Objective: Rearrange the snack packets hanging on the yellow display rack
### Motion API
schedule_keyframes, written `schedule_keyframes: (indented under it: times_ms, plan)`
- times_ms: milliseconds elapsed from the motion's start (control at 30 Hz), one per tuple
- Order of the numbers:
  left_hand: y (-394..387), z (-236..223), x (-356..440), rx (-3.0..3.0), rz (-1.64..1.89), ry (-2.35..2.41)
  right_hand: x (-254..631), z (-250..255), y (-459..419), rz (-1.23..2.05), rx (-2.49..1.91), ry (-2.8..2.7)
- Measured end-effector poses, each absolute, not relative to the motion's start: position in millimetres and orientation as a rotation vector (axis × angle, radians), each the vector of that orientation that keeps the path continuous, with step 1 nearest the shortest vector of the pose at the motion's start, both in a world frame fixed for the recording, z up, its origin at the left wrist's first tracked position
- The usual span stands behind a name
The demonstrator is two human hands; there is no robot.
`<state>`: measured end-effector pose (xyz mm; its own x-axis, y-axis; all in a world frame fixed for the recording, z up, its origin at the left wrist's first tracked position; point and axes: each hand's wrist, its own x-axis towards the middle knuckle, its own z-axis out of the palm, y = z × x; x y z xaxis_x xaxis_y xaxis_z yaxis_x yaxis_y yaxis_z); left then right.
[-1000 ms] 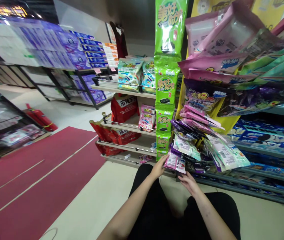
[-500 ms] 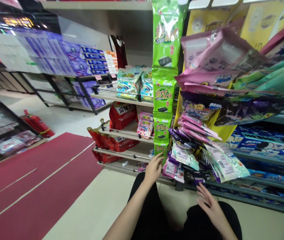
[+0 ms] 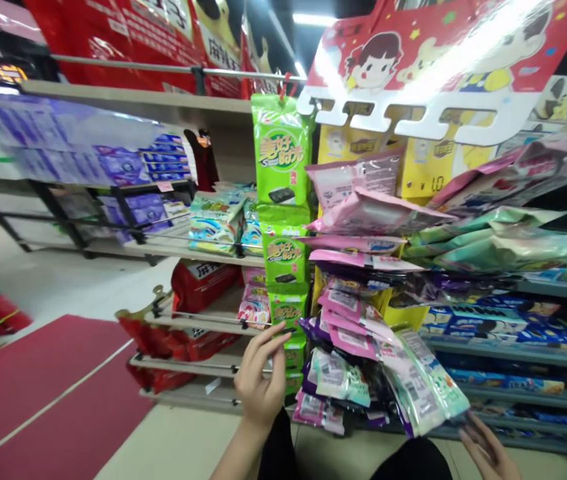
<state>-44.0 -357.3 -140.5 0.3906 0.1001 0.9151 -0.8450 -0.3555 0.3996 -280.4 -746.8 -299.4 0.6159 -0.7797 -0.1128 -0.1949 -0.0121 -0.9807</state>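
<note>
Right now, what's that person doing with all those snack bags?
Somebody has both hands at a shop display of hanging packets. The left hand is raised with its fingers loosely spread in front of the hanging green strip. The right hand is at the lower corner of the pale green packets, but I can't tell if it is gripping them. Pink packets hang between the two hands, and red bags sit on the shelves to the left.

Left hand [image 3: 263,377] rising beside the green packet strip [image 3: 283,250], right hand [image 3: 488,447] shifting outward to the lower corner of the mint-green packets [image 3: 420,393], view tilting upward, red cartoon header card [image 3: 428,67] coming into sight.
</note>
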Motion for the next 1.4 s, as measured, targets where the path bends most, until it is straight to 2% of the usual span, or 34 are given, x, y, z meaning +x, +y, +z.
schedule_keyframes:
  times_ms: [133, 367, 467, 600, 767, 967, 1167, 1400]
  plan:
    - [-370.8, -121.7, -50.2, 1.547, 1.243, -0.781, -247.1, -232.4, -737.2, -0.843, -1.615, 0.733]
    - [-374.2, -117.7, -39.3, 1.525, 1.25, -0.801, -197.0, -78.9, -721.8, -1.293, -1.837, 0.254]
    - [-371.8, -116.6, -36.0, 1.526, 1.264, -0.764, -172.1, -30.2, -726.5, -1.376, -1.807, 0.027]
    - [-364.2, -115.2, -34.5, 1.535, 1.278, -0.767, -142.5, 10.8, -739.5, -1.344, -1.73, -0.075]
    - [-351.2, -112.4, -32.9, 1.547, 1.324, -0.779, -135.8, 40.7, -743.2, -1.235, -1.859, -0.077]
    - [-342.0, -111.7, -29.8, 1.547, 1.366, -0.777, -153.3, 55.2, -712.5, -1.325, -1.874, 0.083]
    - [-342.5, -113.9, -29.6, 1.544, 1.335, -0.792, -161.1, 57.2, -683.8, -1.377, -1.866, 0.158]
    - [-341.9, -115.2, -30.9, 1.539, 1.316, -0.809, -157.1, 44.0, -704.4, -1.212, -1.827, 0.105]
